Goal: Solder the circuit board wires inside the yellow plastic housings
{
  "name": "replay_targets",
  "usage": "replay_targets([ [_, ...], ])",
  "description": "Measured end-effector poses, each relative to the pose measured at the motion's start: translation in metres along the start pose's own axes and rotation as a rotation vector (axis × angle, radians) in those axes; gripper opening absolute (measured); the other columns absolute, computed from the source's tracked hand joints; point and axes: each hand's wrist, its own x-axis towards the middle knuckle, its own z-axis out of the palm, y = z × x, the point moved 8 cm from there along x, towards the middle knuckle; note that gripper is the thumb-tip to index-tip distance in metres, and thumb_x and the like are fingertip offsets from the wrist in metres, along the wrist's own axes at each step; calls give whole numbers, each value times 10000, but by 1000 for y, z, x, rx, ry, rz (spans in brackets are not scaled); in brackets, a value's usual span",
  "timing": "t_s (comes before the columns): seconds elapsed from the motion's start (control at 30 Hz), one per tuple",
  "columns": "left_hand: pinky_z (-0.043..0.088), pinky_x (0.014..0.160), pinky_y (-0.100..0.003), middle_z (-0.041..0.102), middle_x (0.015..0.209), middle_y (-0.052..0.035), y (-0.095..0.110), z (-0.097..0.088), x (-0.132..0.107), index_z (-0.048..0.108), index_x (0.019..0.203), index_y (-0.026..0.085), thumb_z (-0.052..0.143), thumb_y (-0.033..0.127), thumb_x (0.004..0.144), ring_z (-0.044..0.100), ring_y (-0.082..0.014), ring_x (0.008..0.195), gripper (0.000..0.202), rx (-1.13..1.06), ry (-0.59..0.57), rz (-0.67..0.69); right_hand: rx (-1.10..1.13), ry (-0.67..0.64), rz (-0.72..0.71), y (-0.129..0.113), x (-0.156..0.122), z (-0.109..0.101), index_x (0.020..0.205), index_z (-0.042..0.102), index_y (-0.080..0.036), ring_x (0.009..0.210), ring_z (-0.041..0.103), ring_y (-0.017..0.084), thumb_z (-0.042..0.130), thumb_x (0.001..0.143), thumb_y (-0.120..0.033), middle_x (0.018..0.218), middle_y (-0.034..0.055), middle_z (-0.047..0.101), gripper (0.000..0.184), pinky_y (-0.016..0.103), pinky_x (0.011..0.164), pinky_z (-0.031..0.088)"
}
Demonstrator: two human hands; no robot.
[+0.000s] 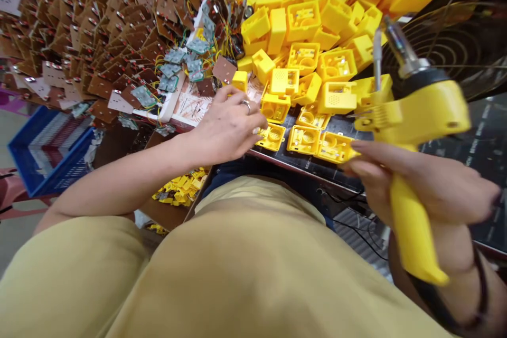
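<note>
A dark table (487, 148) carries a heap of brown circuit boards (99, 26) at ten o'clock and a pile of yellow plastic housings (317, 16) at one o'clock. Near the centre, the left hand (227, 127) lies with its fingers (257, 116) bent onto an open yellow housing (271, 137); whether they grip it I cannot tell. At four o'clock, the right hand (431, 195) has its fingers clamped round the handle of a yellow soldering gun (415, 111), tip pointing up.

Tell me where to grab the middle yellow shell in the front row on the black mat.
Pinch the shell by its near and far walls, from above. It lies flat, open side up, with neighbours close on either side. The left hand is nearest; the right hand holds the soldering gun.
</note>
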Motion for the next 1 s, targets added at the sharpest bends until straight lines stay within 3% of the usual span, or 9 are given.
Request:
replay_targets([
  [0.13,456,1047,-499,741,1069,-45,-25,-21,-21,710,998,252,536,386,989,662,-246,1065,220,-53,178,-112,-55,83,-175,-11,14,7,1095,637,-255,588,538,106,731,915,-310,674,-55,562,211,232,604,428],
  [0.27,515,991,-496,726,1202,-116,-17,0,-44,682,1115,187,609,493,941,660,-303,1144,360,52,239,-5,-79,122,-324,-24,21,16,1126,575,-240,624,551,135,691,939,-414,679,-57,552,281,291,780,487],
  [0.37,535,984,-486,727,1205,-156,-10,23,-54,652,1176,148,645,392,921,658,-315,1163,353,126,259,26,-112,81,-387,-37,25,34,1089,567,-239,610,520,135,652,976,-349,640,-74,496,179,314,853,482],
  [0.47,548,957,-433,759,1099,-120,-12,26,-55,633,1176,162,599,266,928,699,-259,1070,271,54,301,43,-116,84,-395,-45,27,44,1069,572,-221,608,498,128,671,964,-276,647,-71,494,155,298,803,467],
  [0.53,514,1031,-453,760,1089,-98,-24,18,-54,617,1178,185,604,322,934,707,-245,1052,280,-30,331,-21,-110,89,-384,-48,26,47,1076,580,-199,630,508,134,687,950,-250,660,-52,507,173,281,703,433],
  [0.63,467,1107,-464,707,1253,-123,-46,11,-52,587,1185,189,639,457,908,653,-265,1195,389,-176,254,-125,-109,76,-365,-50,25,47,1096,599,-184,641,518,145,690,940,-225,679,-27,535,186,277,615,384],
  [0.73,506,1039,-445,644,1362,-174,-53,18,-54,567,1191,155,618,446,904,613,-302,1263,412,-217,72,-124,-107,85,-363,-49,23,43,1103,598,-180,668,564,147,719,921,-246,748,3,621,229,270,646,424],
  [0.83,517,966,-471,703,1190,-172,-57,26,-56,589,1147,134,623,412,888,659,-338,1129,382,-106,4,-169,-145,115,-354,-45,23,38,1122,587,-180,730,630,161,755,898,-304,861,41,699,306,289,740,478],
  [1.0,519,896,-431,714,976,-92,-49,19,-49,614,1034,159,687,385,812,669,-275,952,325,-157,99,-193,-230,109,-344,-37,26,40,1156,563,-212,736,671,170,693,948,-385,885,25,722,300,333,855,507],
])
